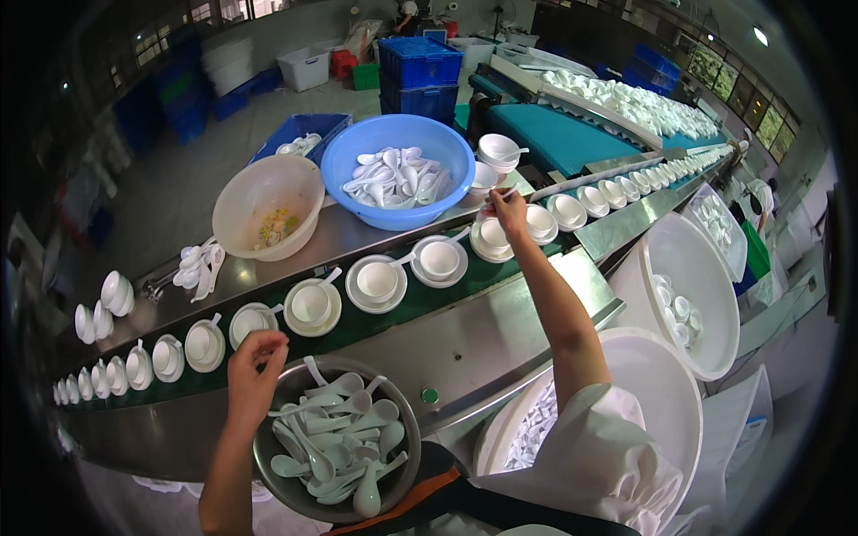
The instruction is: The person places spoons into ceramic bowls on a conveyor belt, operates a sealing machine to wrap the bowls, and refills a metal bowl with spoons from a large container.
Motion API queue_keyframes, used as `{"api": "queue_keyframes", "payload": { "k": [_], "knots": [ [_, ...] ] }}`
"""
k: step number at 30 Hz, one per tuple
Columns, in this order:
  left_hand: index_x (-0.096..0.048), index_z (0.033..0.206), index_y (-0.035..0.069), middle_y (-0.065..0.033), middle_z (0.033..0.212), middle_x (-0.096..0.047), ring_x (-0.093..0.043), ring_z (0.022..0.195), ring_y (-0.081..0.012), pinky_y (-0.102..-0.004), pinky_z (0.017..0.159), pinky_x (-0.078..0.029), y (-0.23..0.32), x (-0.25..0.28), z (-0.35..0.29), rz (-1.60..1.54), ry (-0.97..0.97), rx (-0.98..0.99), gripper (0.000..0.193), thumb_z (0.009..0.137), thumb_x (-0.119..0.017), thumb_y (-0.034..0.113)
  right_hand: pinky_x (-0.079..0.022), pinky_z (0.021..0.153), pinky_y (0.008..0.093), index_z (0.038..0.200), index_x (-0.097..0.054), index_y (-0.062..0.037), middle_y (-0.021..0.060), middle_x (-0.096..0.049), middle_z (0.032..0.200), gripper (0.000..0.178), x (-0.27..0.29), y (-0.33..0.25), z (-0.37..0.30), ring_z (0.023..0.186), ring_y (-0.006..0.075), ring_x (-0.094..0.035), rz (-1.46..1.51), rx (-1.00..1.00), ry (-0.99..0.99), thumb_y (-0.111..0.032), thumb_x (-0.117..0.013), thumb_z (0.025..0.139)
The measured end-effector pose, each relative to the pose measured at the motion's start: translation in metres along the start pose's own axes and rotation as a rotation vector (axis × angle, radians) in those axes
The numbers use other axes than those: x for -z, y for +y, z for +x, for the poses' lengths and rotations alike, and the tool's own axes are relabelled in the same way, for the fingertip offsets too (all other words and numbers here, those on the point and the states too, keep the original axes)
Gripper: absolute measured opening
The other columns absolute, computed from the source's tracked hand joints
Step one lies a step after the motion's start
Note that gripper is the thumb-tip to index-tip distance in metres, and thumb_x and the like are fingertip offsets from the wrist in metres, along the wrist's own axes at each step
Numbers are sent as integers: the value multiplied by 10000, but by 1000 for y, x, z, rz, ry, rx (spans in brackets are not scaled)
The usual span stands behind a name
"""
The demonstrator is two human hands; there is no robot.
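My right hand [510,214] reaches over the conveyor, fingers closed on what looks like a white spoon [509,192]. Just below it is a white bowl on a saucer [492,236]. My left hand [256,362] is held over the belt's near edge with its fingers curled; whatever it may hold is hidden. Close beside it, a steel basin [411,420] is heaped with white spoons [344,433]. Along the green belt [353,333] runs a row of white bowls on saucers; those to the left of my right hand have spoons laid with them.
Beyond the belt stand a blue basin of spoons [332,156], a cream basin [228,192] with colourful scraps, and stacked bowls [498,150]. Large white tubs [666,393] flank my right side. Farther back are a teal conveyor [545,134] and blue crates [420,62].
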State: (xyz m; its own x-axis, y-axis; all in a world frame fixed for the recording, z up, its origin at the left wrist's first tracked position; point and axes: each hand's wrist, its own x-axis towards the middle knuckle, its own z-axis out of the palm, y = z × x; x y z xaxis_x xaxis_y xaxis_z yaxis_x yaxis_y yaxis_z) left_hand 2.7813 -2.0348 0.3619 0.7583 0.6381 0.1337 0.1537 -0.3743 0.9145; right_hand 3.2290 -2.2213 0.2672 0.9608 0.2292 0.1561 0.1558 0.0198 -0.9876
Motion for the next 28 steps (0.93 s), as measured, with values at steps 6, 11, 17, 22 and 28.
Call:
{"api": "queue_keyframes", "payload": {
  "k": [6, 11, 17, 22, 28],
  "knots": [
    [-493, 1050, 24, -82, 958, -556, -546, 887, -154, -271, 804, -415, -35, 65, -81, 88, 162, 252, 251, 803, -519, 57, -524, 469, 289, 1158, -358, 52, 178, -565, 909, 556, 9, 11, 18, 573, 190, -604, -291, -258, 73, -139, -643, 721],
    [-294, 1285, 18, -121, 1241, -401, -425, 1097, -221, -328, 909, -359, -22, 45, -169, -514, 109, 839, 491, 859, -494, 156, -519, 477, 281, 1175, -386, -10, 130, -558, 1001, 488, 18, -8, -15, 739, 167, -607, -356, 141, 85, -142, -610, 762],
    [-440, 1162, 34, -115, 1038, -533, -525, 942, -181, -331, 835, -419, -70, 64, -183, -802, 36, 786, 329, 881, -429, 207, -473, 597, 219, 1071, -523, -24, 39, -597, 945, 256, -42, -122, -243, 754, 87, -563, 48, -72, -691, -121, -535, 835],
    [-379, 1213, 17, -135, 1130, -479, -471, 1020, -177, -340, 777, -456, -80, 141, -304, -644, 144, 446, 358, 898, -414, 184, -459, 628, 210, 1060, -555, -27, 64, -607, 967, 288, -111, -214, -448, 763, 89, -564, 53, 184, -1294, -43, -593, 774],
    [-481, 1104, -2, -121, 999, -578, -553, 909, -204, -343, 756, -449, -136, 290, -593, -626, 122, 587, 288, 872, -464, 168, -455, 675, 226, 1077, -555, -43, 74, -595, 1004, 293, -230, -218, -778, 797, 111, -569, 142, -156, -2077, -65, -592, 787]
  ]
}}
